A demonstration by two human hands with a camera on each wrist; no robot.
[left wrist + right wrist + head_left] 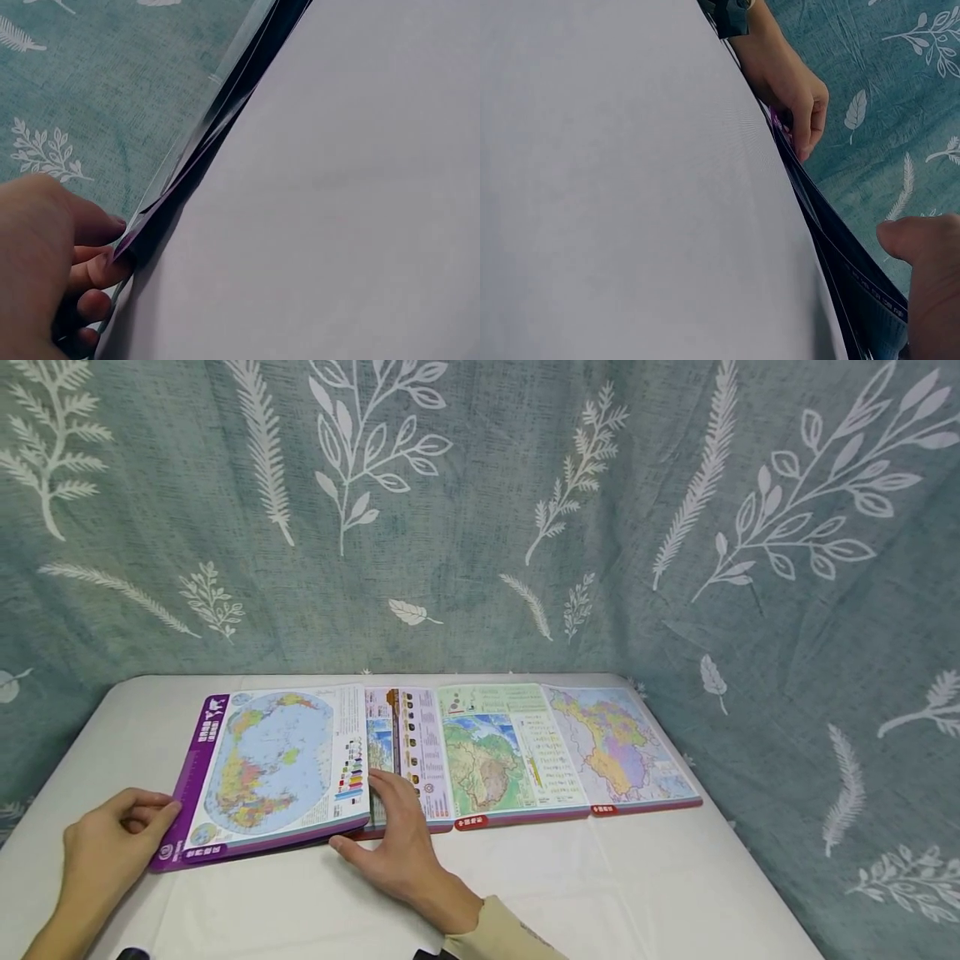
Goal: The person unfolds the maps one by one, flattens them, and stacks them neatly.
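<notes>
A laminated fold-out map lies across the table. Its purple-edged world map panel (270,760) is uppermost at the left, upside down, over other layers. My left hand (116,843) pinches that panel's lower left edge between thumb and fingers; in the left wrist view the purple corner (131,244) shows between them. At the panel's lower right corner is my right hand (401,843), fingertips at the right edge and thumb beside the front edge. The right wrist view shows this thumb (907,236) straight and apart from the edge; the other fingers are hidden there.
To the right, the physical map panel (487,760) and the coloured political map panel (618,743) lie flat. A white cloth (600,877) covers the table. Behind and to the right hangs a green leaf-patterned curtain (480,527).
</notes>
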